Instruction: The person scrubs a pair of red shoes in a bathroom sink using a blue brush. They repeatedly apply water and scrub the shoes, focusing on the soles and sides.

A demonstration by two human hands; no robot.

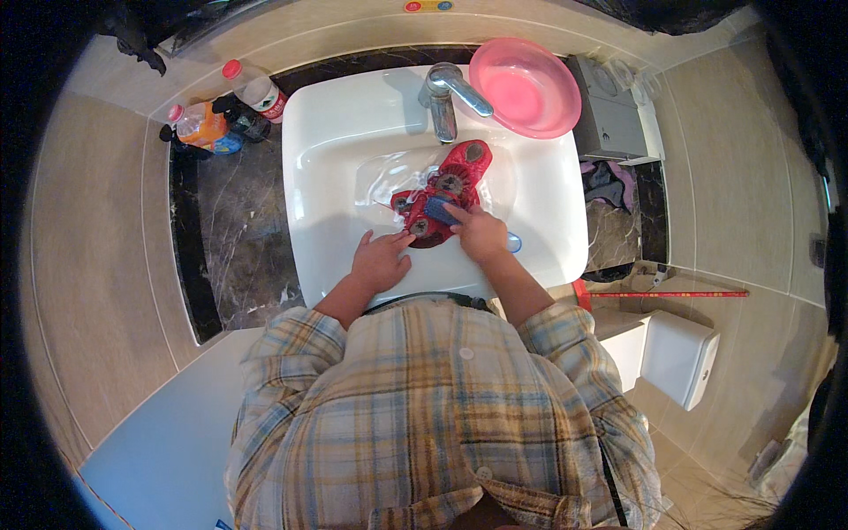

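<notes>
A red cloth item with grey patches (474, 165) lies wet in the white washbasin (540, 199), partly in shallow water. My right hand (482, 235) grips a blue scrubbing brush (442, 209) whose far end rests on the red cloth. My left hand (383, 260) is at the cloth's lower left edge, its fingertips touching the fabric and its palm near the basin's front slope; whether it pinches the cloth is unclear. Part of a clear and blue object (514, 242) shows beside my right wrist. Above the cloth stands a chrome faucet (444, 106).
A pink plastic basin (523, 86) sits at the back right corner of the washbasin, beside a grey box (606, 112). Several bottles, one with a red cap (255, 93), stand at the back left. Dark fabric (606, 184) lies on the right counter. A toilet tank (677, 358) is further right.
</notes>
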